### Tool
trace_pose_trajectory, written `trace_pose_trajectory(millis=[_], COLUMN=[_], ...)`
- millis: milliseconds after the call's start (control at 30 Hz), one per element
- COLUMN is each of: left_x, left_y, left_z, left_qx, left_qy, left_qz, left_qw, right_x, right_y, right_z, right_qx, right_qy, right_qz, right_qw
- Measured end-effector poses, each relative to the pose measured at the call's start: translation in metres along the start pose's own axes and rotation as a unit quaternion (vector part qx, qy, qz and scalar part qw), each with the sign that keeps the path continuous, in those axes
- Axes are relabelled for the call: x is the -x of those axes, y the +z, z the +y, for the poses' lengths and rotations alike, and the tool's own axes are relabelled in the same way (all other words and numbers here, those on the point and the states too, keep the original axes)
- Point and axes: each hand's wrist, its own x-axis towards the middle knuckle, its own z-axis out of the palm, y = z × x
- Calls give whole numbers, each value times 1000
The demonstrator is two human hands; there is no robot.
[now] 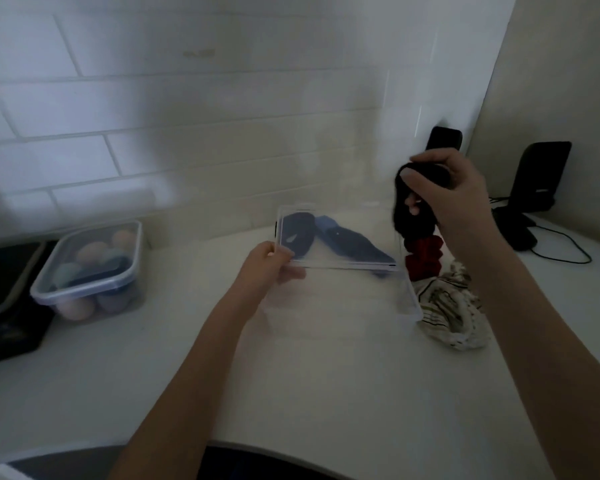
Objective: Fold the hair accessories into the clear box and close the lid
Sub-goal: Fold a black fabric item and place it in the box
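Right hand (454, 195) pinching black hair accessory (414, 206), long axis seemingly vertical; left hand (262, 268) gripping clear box (409, 299).

I saw a black scrunchie (415, 206) above a dark red one (424, 256). A cream cloth (447, 313) carried dark stripes. Behind the clear lid (336, 239) lay a navy band (297, 233) and a blue one (347, 242). The desk (326, 382) and wall tiles (187, 98) were white. A clear tub (87, 271) held peach and pale blue balls.

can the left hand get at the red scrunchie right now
Probably not: the left hand holds the clear lid, and the red scrunchie lies beyond the box, under the right hand.
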Motion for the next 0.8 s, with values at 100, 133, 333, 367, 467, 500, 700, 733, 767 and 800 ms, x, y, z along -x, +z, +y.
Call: trace_pose_trajectory(millis=[100, 133, 333, 367, 467, 500, 700, 733, 767, 800], left_x=[5, 8, 19, 16, 13, 11, 0, 0, 0, 0], left_y=[5, 8, 23, 28, 42, 44, 41, 41, 41, 41], left_z=[8, 12, 36, 42, 57, 58, 49, 46, 43, 41], left_qx=[-140, -224, -315, -241, -31, 8, 21, 0, -26, -38], left_qy=[28, 48, 273, 278, 173, 138, 133, 135, 135, 133], left_qz=[3, 9, 57, 5, -119, -139, -212, -216, -218, -220], left_qw=[990, 973, 907, 930, 977, 981, 968, 967, 966, 966], right_x=[-2, -1, 7, 7, 4, 3, -1, -2, -2, -3], right_y=[2, 4, 25, 27, 32, 34, 45, 47, 48, 49], right_z=[-13, -15, -3, 1, 9, 11, 25, 27, 28, 29], right_qx=[-70, -89, -174, -196, -226, -224, -113, -86, -65, -54], right_qy=[68, 92, 150, 151, 133, 122, 74, 65, 60, 57], right_qz=[-118, -149, -256, -272, -290, -287, -199, -174, -152, -134], right_qw=[988, 980, 939, 930, 920, 923, 971, 979, 984, 988])
